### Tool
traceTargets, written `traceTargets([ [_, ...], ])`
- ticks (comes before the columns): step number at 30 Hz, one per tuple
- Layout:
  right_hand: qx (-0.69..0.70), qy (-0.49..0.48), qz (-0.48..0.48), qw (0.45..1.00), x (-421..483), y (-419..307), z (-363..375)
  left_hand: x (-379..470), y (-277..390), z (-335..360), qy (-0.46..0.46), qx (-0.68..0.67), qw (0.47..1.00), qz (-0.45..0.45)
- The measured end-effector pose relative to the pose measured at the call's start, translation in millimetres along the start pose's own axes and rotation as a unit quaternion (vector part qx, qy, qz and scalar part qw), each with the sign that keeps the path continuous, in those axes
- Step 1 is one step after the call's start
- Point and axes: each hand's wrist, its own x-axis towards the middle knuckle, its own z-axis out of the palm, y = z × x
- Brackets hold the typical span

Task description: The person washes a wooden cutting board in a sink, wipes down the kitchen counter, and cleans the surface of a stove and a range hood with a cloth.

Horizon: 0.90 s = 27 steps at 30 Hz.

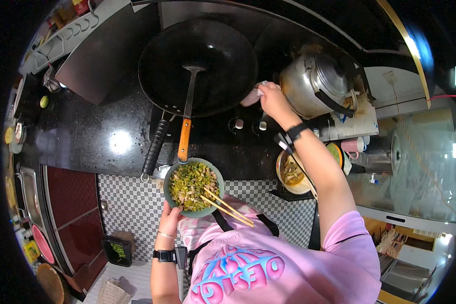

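Note:
My left hand (171, 216) holds a green bowl (167, 192) by its rim and side, in front of my body. Chopped green vegetables mixed with pieces of meat (193, 186) fill it. A pair of wooden chopsticks (231, 211) rests across the bowl's right side, tips in the food. Reaching forward, my right hand (273, 100) grips a pale cloth (254, 95) at the right edge of a large black wok (167, 57). Inside the wok lies a metal spatula (192, 81), its wooden handle (184, 138) sticking out towards me beside the wok's black-wrapped handle (155, 146).
A metal kettle (307, 83) stands just right of my right hand. Stove knobs (238, 124) face me below the wok. To the right sit a bowl of soupy food (292, 173) and a pink mug (351, 146). A bin (117, 250) with green scraps is on the floor at left.

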Motion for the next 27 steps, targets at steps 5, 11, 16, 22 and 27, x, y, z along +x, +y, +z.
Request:
traceTargets([
  [5, -0.244, -0.259, 0.031, 0.934, 39.5, 36.3, 43.4, -2.2, -3.9, 3.4, -0.012, 0.013, 1.0, 0.002],
  [11, -0.266, -0.427, 0.045, 0.863, 40.5, 36.3, 50.8, -1.6, -13.8, 1.3, -0.003, 0.019, 1.0, -0.008],
  [16, -0.219, -0.425, 0.074, 0.875, -7.6, 16.3, 37.2, -3.2, -1.7, 6.9, 0.0, 0.024, 1.0, -0.016],
  [22, -0.095, -0.309, 0.035, 0.946, -61.4, 27.9, 27.8, 4.5, 1.0, 8.4, -0.016, 0.014, 1.0, -0.01],
  [27, -0.028, -0.376, 0.224, 0.899, -59.5, 20.0, 1.5, 4.5, -0.4, 1.7, -0.017, 0.019, 1.0, -0.01],
])
